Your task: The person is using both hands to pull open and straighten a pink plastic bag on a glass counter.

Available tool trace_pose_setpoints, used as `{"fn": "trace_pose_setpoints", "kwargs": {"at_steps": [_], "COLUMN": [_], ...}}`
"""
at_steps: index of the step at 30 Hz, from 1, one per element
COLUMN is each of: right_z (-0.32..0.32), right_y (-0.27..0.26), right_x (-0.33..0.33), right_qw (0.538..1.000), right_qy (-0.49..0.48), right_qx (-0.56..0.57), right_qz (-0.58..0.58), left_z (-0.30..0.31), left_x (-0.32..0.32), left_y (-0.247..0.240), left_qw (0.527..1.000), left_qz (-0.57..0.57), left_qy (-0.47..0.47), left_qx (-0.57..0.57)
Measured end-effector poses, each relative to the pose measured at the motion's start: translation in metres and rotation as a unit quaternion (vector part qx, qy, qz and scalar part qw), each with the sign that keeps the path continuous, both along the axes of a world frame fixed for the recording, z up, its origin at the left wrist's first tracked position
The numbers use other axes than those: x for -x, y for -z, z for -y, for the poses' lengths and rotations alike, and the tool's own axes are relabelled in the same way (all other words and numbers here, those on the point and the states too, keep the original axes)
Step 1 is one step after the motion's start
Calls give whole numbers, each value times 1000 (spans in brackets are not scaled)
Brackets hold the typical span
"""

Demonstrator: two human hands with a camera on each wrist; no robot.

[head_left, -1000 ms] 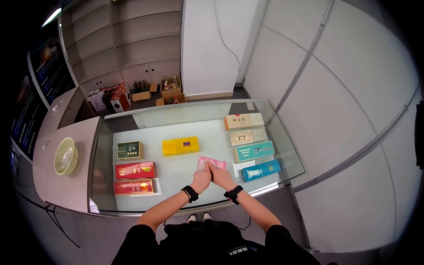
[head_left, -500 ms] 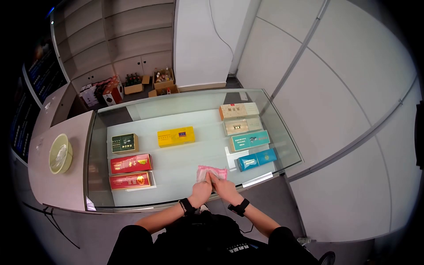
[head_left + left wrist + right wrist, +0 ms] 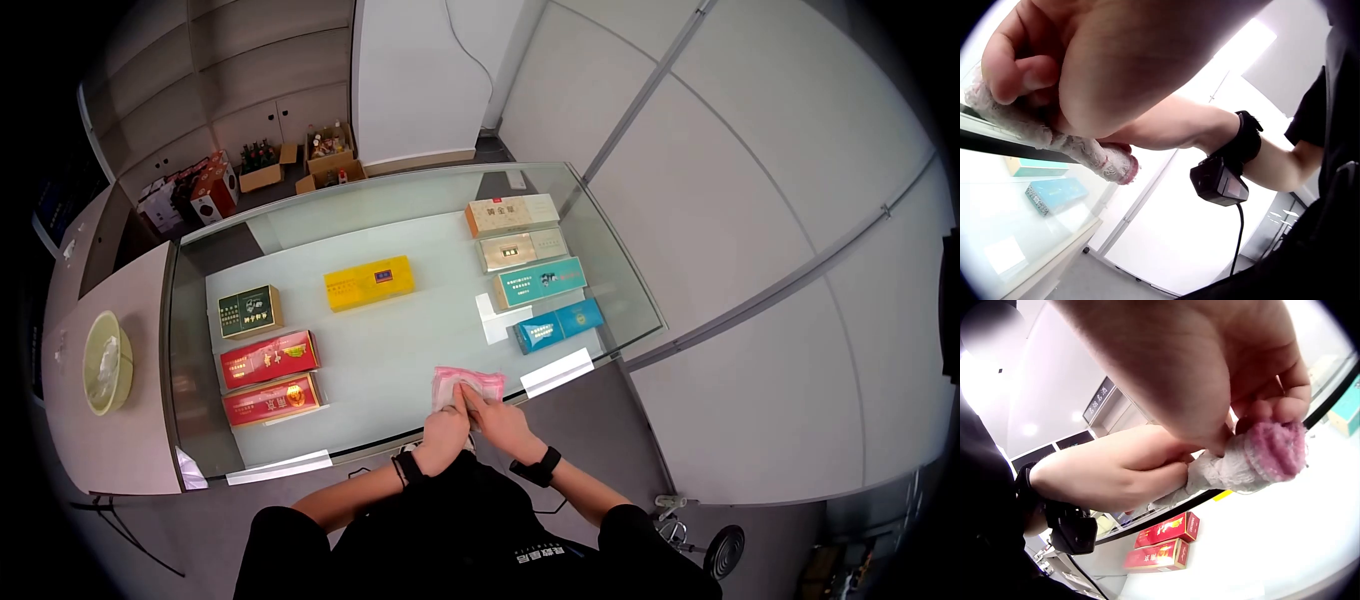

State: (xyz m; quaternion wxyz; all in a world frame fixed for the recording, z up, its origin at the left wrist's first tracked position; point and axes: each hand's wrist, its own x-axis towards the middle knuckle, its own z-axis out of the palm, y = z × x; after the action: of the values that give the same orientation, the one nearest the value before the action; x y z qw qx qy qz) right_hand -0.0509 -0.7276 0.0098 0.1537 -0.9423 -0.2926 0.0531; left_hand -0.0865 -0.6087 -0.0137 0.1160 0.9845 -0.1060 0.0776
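Note:
A pink and white cloth [image 3: 470, 378] lies at the front edge of the glass counter [image 3: 390, 375], held by both hands. My left hand [image 3: 443, 437] and right hand [image 3: 500, 425] meet over it, thumbs close together. In the left wrist view, the left fingers [image 3: 1029, 78] curl at the bunched white cloth [image 3: 1079, 149]. The right wrist view shows the right fingers [image 3: 1282, 403] bent over the cloth's rolled pink end [image 3: 1279, 450]. Parts of the cloth are hidden under the hands.
Inside the counter, a yellow box [image 3: 368, 284] lies centrally, with red boxes [image 3: 268, 360] and a dark green box [image 3: 250, 311] leftward. Blue [image 3: 560, 326], teal [image 3: 540, 283] and cream boxes [image 3: 512, 214] lie rightward. A pale basin [image 3: 108, 362] stands on the left side table.
Both hands and the cloth have moved from farther in over the glass toward the counter's front edge and my body. The head view has shifted, and the boxes keep their places.

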Motion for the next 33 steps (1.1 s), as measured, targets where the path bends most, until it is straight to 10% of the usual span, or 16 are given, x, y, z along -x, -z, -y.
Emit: {"fn": "trace_pose_setpoints", "kwargs": {"at_steps": [16,26,33], "right_z": [64,25,65], "right_y": [-2,31,20], "right_x": [-61,-139,-79], "right_qw": [994,988,991], "right_qy": [-96,-127,-114], "right_qx": [2,-21,-29], "right_qz": [-57,88,55], "left_z": [81,59,86], "left_x": [-40,-119,-61], "left_y": [-7,2,-8], "left_qw": [983,978,983], "left_qz": [-3,-26,-71], "left_qy": [-96,-193,-161], "left_qx": [-156,-73,-44]}}
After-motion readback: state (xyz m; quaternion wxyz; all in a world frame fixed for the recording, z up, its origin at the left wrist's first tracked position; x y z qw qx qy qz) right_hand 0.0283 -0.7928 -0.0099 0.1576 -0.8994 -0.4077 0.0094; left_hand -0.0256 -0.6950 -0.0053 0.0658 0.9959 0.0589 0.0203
